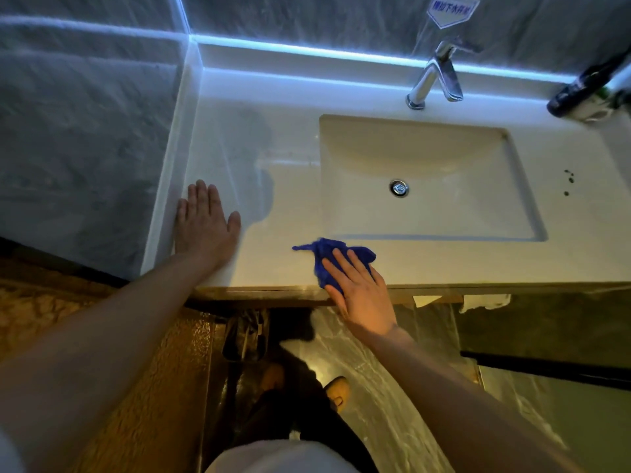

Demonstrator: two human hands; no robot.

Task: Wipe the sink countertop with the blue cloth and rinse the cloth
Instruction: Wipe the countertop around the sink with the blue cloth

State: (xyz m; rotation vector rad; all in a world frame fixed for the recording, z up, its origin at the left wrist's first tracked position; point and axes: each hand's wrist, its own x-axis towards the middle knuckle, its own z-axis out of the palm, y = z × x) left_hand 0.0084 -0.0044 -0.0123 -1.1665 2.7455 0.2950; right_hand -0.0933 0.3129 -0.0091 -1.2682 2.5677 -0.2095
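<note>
Partly hidden, the blue cloth (327, 259) lies crumpled under the right hand (358, 291), at 6 o'clock from the sink basin (426, 186), near the front edge of the white countertop (293, 145). The fingers of this hand are spread flat and press the cloth down; the palm hangs over the edge. The left hand (205, 216) lies flat at 9 o'clock, fingers together, thumb apart, holding nothing. At 2 o'clock a dark bottle (587, 93) is cut off by the frame and blurred. The sticker (450, 10) on the wall has text too small to read. The rectangular basin is empty, with a round metal drain (398, 188). The chrome faucet (433, 76) stands at 12 o'clock. The countertop is smooth and glossy, with some dark spots (568, 180) at 3 o'clock.
</note>
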